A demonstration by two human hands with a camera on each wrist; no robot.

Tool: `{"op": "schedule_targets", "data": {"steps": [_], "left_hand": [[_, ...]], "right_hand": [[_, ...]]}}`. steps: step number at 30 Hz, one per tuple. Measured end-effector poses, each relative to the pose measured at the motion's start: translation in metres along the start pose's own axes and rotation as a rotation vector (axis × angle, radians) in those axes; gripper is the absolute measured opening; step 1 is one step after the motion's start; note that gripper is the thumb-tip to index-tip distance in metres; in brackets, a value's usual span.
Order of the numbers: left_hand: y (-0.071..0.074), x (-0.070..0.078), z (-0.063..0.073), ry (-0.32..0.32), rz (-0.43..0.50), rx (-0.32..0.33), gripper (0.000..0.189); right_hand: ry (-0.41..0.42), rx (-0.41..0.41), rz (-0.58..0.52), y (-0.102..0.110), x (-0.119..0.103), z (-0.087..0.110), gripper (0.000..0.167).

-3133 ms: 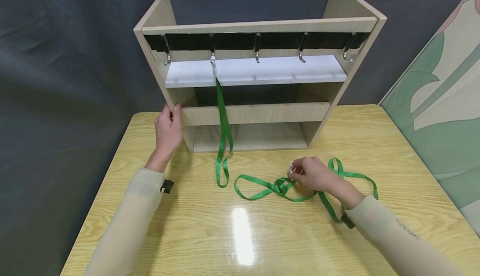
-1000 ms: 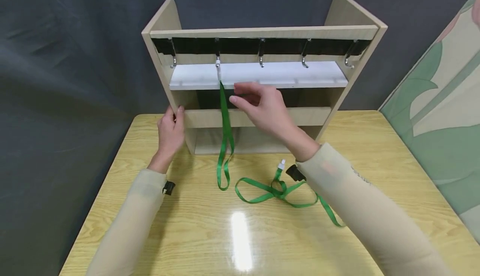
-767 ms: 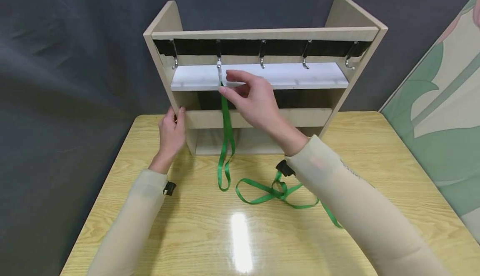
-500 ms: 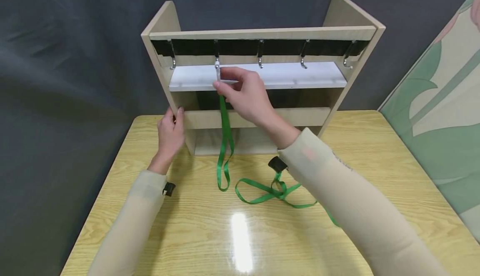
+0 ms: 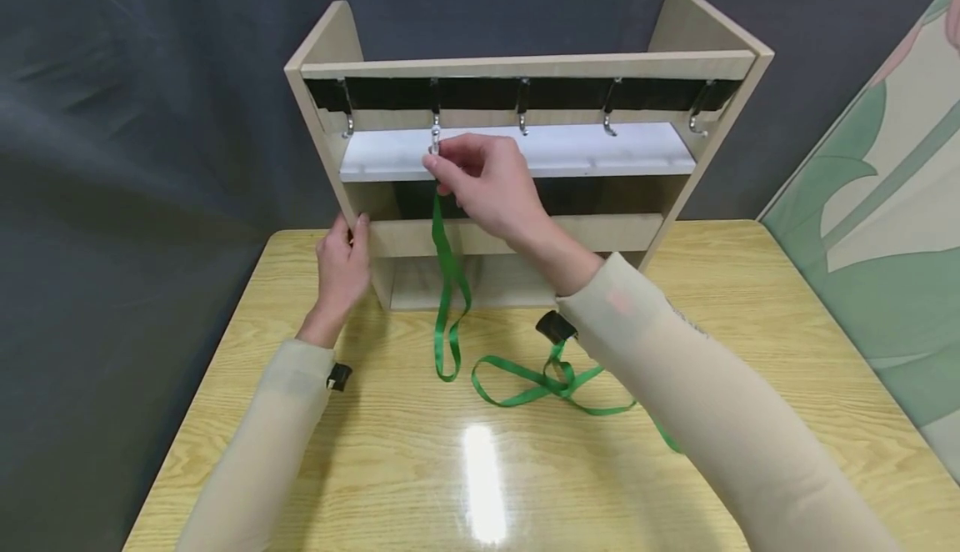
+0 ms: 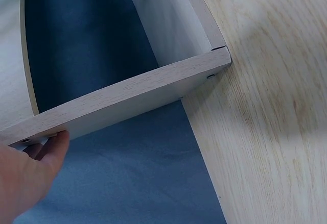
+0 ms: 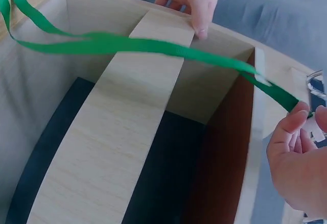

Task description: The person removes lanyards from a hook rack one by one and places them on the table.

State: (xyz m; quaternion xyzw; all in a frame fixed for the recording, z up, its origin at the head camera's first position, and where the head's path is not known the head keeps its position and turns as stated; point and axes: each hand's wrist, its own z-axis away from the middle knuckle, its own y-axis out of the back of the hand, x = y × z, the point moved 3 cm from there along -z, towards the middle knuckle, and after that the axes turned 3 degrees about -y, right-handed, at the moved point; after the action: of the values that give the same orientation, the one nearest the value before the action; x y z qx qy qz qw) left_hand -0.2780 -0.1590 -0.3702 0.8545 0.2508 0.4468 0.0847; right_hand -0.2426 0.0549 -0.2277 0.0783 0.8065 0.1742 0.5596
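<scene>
My right hand [image 5: 491, 181] pinches the white clip [image 7: 312, 128] at the top of a green lanyard [image 5: 450, 273], between thumb and fingers. That clip is right at the second metal hook [image 5: 436, 124] from the left. Below the hand the green strap hangs in a long loop, down past the front of the wooden shelf [image 5: 408, 238]. My left hand [image 5: 342, 273] grips the shelf's left side panel [image 6: 127, 89], thumb at the front edge and fingers behind. A second green lanyard [image 5: 513, 403] lies loosely looped on the table, partly hidden under my right forearm.
Several more hooks line the black strip [image 5: 472, 93] under the top rail; the middle hook [image 5: 522, 122] is just above my right hand. A white inner shelf [image 5: 615, 152] sits behind them. Dark cloth [image 5: 150, 160] covers the back, and patterned fabric [image 5: 885, 227] the right.
My right hand has let go of the lanyard on the table, risen up and left to the hanging one, and taken its clip. That strap's top has shifted slightly left. My left hand stays put.
</scene>
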Motion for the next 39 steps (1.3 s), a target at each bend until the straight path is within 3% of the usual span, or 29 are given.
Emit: {"op": "schedule_targets", "data": {"steps": [7,14,28,33,39], "left_hand": [[0.000,0.000,0.000,0.006,-0.002,0.000,0.036],[0.000,-0.001,0.000,0.012,0.004,0.005,0.036],[0.001,0.002,0.000,0.020,0.001,-0.033,0.040],[0.003,0.002,-0.001,0.010,0.002,-0.025,0.036],[0.002,0.002,-0.002,0.012,-0.008,-0.019,0.039]], "right_hand": [[0.068,-0.002,-0.039,0.001,-0.020,0.015,0.021],[0.187,-0.034,-0.126,0.000,-0.051,0.023,0.018],[0.285,-0.123,-0.253,0.001,-0.106,0.052,0.018],[0.342,-0.169,-0.277,-0.001,-0.110,0.059,0.018],[0.309,-0.205,-0.189,-0.010,-0.086,0.062,0.019]]}}
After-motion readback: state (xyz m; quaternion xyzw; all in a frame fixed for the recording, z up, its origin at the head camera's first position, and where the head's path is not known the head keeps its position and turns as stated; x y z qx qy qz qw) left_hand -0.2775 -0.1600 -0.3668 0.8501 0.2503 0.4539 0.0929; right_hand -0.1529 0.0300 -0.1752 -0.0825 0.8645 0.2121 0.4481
